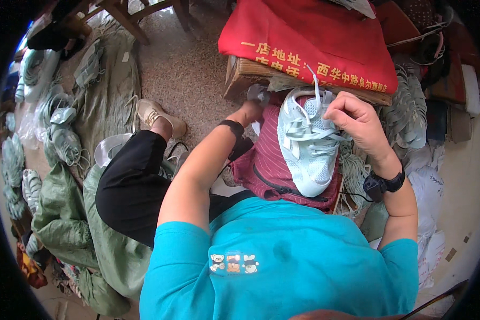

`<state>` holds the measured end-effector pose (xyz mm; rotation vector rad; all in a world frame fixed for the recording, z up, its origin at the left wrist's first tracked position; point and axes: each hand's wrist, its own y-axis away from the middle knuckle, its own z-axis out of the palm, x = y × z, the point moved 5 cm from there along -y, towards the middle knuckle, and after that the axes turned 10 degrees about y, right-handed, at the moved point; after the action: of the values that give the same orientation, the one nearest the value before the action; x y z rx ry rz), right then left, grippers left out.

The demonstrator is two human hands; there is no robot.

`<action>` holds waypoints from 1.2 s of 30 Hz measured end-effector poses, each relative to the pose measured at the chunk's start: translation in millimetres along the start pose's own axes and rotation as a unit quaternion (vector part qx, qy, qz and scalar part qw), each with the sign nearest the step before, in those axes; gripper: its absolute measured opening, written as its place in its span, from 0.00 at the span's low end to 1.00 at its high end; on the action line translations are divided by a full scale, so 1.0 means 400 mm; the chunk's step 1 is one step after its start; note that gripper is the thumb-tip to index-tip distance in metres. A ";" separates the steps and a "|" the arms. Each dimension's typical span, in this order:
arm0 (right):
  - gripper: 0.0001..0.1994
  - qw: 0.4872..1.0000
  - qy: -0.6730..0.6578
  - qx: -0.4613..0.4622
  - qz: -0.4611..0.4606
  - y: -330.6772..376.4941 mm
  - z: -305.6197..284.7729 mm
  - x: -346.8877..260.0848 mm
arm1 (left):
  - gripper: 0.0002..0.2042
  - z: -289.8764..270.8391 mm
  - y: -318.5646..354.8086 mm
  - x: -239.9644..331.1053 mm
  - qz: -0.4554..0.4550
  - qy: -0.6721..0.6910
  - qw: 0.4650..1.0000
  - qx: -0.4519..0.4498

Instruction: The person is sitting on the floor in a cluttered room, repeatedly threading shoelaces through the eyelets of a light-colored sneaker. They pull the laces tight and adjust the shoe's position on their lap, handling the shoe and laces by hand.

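Observation:
A pale mint sneaker lies on a maroon striped cloth, its toe toward me. White laces cross its upper, and one loose lace end sticks up above the collar. My right hand is at the right side of the shoe's opening, its thumb and forefinger pinched together; what lies between them is too small to make out. My left hand is left of the shoe, beside a bit of clear plastic. The left fingers are blurred and partly hidden.
A red cloth covers a stack of cardboard just beyond the shoe. Bundles of pale shoe parts hang at the right. Green sacks and more pale bundles lie on the left. A wooden stool stands at the back.

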<state>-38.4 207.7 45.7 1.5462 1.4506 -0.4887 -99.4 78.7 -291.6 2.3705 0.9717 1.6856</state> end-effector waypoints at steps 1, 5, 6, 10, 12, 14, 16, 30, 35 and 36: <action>0.05 1.000 -0.008 -0.002 -0.003 0.001 -0.003 0.005 | 0.18 0.031 -0.016 -0.003 0.014 -0.015 0.999 -0.027; 0.05 1.000 0.011 0.021 -0.016 0.013 -0.015 0.008 | 0.18 0.129 -0.051 -0.069 -0.123 0.093 0.980 0.126; 0.05 0.999 0.013 0.025 -0.023 0.014 -0.017 0.007 | 0.18 0.145 -0.051 -0.087 -0.180 0.120 0.954 0.210; 0.05 0.998 -0.018 0.039 -0.040 0.031 -0.024 0.034 | 0.16 0.081 -0.026 0.006 -0.141 0.059 0.960 0.236; 0.05 0.997 -0.053 0.039 -0.044 0.038 -0.025 0.040 | 0.15 0.085 -0.072 0.006 -0.095 0.075 0.975 0.184; 0.06 0.997 -0.068 0.022 -0.037 0.032 -0.018 0.036 | 0.15 0.182 -0.171 -0.110 -0.110 0.082 0.971 0.196; 0.06 0.996 -0.077 0.022 -0.040 0.028 -0.019 0.035 | 0.15 0.200 -0.204 -0.131 -0.069 0.114 0.973 0.190; 0.06 0.951 -0.021 0.147 -0.270 0.000 0.034 0.037 | 0.14 -0.248 0.466 -0.015 -0.298 0.157 0.929 0.154; 0.10 0.909 0.039 0.213 -0.356 -0.008 0.073 -0.027 | 0.11 -0.297 0.597 0.383 -0.058 -0.272 0.904 0.324; 0.12 0.866 0.094 0.246 -0.426 -0.006 0.089 -0.061 | 0.10 -0.281 0.605 0.431 -0.034 -0.306 0.891 0.333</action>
<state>-35.5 164.5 46.7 1.2555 2.2775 -1.3440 -55.4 -55.2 -7.0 2.8991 1.6203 0.4954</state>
